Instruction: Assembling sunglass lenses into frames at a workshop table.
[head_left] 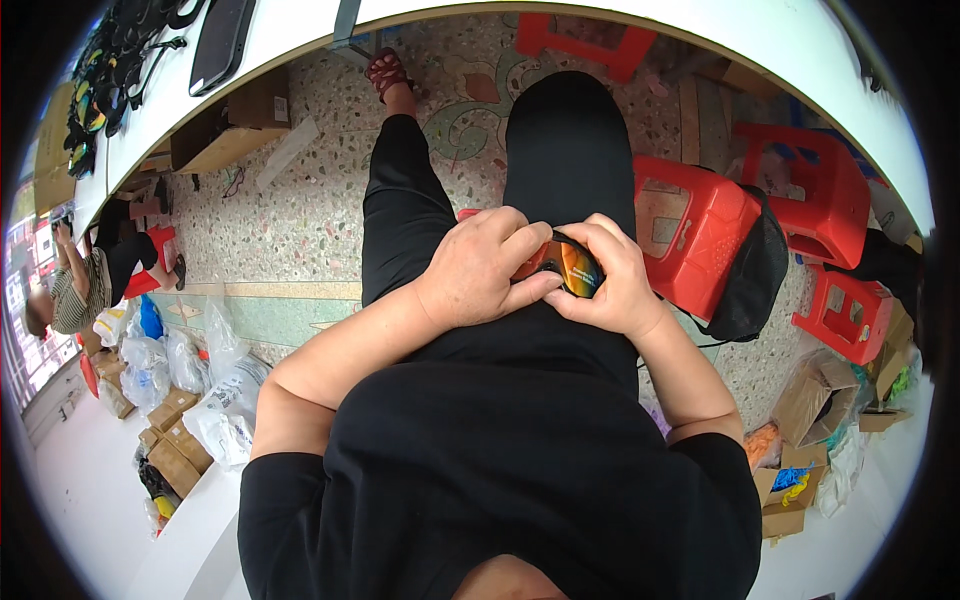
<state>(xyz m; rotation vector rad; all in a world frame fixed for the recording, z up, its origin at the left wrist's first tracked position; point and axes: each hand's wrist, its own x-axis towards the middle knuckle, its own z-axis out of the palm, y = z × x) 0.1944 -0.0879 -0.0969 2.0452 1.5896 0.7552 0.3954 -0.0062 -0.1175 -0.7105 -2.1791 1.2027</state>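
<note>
Above my lap, a pair of dark-framed goggles with shiny orange-yellow mirrored lenses and pale print is held between both hands. My left hand grips its left end, fingers curled over the top edge and thumb along the bottom. On the other end, my right hand has its fingers bent around the rim and its thumb below. The thumbs come close together near the middle. Much of the left lens is covered by my fingers, and I cannot see a strap.
Ahead curves a white table bearing a dark phone and a heap of black eyewear. Red stools stand at my right, a black bag against one. Plastic bags and cartons lie left, near a seated person.
</note>
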